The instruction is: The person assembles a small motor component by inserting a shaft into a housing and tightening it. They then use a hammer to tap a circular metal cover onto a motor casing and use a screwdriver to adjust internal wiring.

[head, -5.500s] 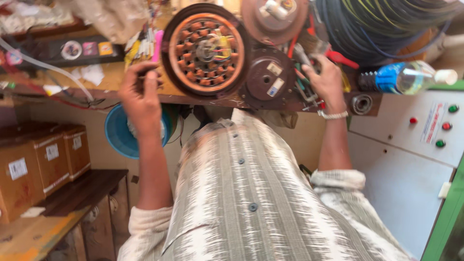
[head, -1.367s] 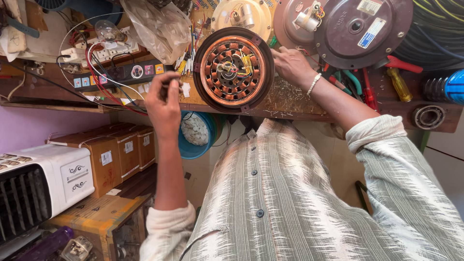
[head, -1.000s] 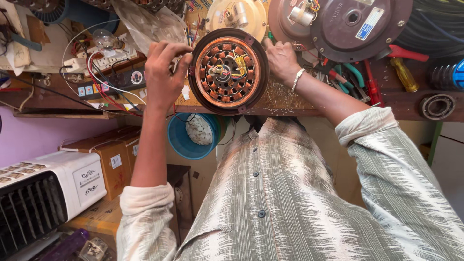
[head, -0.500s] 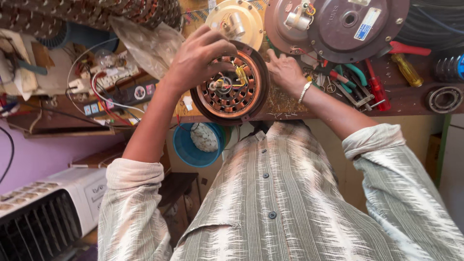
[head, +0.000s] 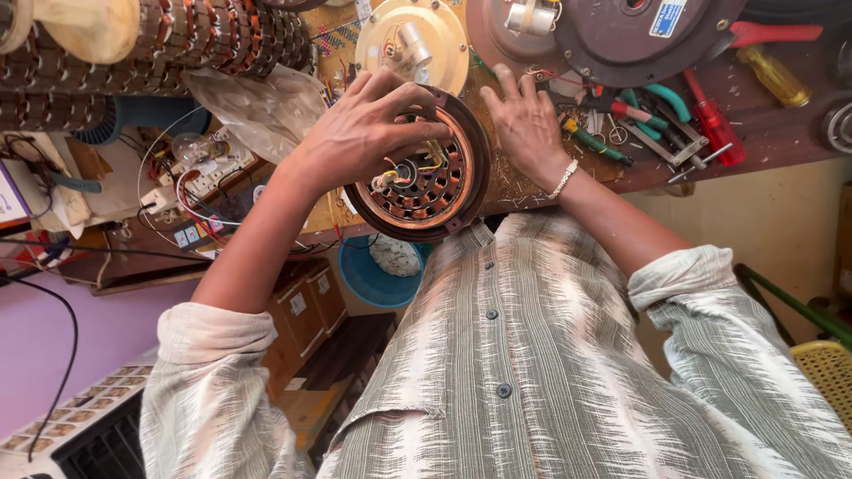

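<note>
Left hand (head: pixel 364 133) spread, palm down over the round copper-wound stator (head: pixel 426 177), fingers touching its rim at 10 to 12 o'clock, not clenched. Right hand (head: pixel 525 124) flat, open on the workbench (head: pixel 781 133) at the stator's 2 o'clock, touching its edge. Cream motor cover (head: pixel 417 40) at 12 o'clock, pliers (head: pixel 621 120) at 3.
</note>
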